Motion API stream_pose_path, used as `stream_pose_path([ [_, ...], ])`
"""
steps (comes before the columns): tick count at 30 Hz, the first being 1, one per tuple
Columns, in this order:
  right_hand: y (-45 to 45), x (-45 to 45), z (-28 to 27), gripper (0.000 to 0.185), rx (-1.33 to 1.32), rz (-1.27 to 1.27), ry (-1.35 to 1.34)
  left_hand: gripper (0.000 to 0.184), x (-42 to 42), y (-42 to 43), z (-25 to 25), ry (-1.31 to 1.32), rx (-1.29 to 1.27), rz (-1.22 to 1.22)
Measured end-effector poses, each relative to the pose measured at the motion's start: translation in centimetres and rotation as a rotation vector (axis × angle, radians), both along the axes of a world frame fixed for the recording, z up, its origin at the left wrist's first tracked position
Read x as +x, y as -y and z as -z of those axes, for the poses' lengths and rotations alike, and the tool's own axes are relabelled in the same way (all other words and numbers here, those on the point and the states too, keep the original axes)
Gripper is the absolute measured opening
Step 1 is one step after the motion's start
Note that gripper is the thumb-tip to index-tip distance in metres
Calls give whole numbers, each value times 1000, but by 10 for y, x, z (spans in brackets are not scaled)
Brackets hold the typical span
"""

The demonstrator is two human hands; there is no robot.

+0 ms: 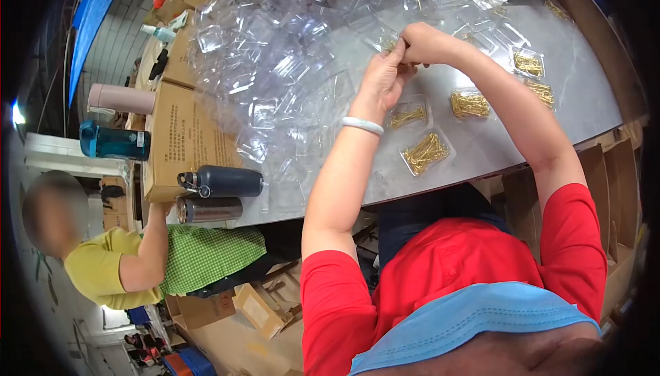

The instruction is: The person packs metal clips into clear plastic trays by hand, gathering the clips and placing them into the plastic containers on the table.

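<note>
My left hand (385,82) and my right hand (427,45) meet over the grey table, fingers bent and pressed together. What they pinch is hidden behind the fingers. Just beyond the fingertips lies a clear plastic tray (380,36) with a little gold colour showing at its edge. Nearer my body are clear trays with thin gold-coloured metal pieces, like pins or hooks: a small bunch (409,116) below my left palm and a fuller pile (425,154) closer to the table edge. Another full tray (469,104) sits under my right forearm.
Loose clear plastic trays (261,60) heap up across the left and back. More gold-filled trays (528,64) stand at the right. A cardboard box (192,132), a dark bottle (230,181) and a steel flask (210,209) are at left, beside a person in a green checked apron (210,256).
</note>
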State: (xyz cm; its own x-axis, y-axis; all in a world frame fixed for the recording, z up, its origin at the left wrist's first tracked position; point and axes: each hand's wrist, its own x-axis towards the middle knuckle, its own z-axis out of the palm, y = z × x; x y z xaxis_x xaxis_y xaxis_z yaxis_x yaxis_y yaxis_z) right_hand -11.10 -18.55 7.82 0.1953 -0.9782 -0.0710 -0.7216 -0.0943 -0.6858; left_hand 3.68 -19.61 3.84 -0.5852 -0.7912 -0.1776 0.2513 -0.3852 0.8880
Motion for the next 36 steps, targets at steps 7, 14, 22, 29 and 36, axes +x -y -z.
stream_pose_path([
  [7,-33,-6,-19,26,-248,85,176,27,4,-8,-7,-222,293,-285],
  [14,-61,-23,5,21,-475,-80,354,23,13,-26,-5,-397,310,-260],
  [22,-75,-24,19,19,-727,-202,356,18,-1,-45,-8,-391,184,-200],
  [29,-82,-17,23,18,-988,-127,205,21,-10,-66,-10,-567,172,-158],
  [36,-91,-20,9,22,-984,-93,371,26,-3,-94,-26,-392,-40,-108],
])
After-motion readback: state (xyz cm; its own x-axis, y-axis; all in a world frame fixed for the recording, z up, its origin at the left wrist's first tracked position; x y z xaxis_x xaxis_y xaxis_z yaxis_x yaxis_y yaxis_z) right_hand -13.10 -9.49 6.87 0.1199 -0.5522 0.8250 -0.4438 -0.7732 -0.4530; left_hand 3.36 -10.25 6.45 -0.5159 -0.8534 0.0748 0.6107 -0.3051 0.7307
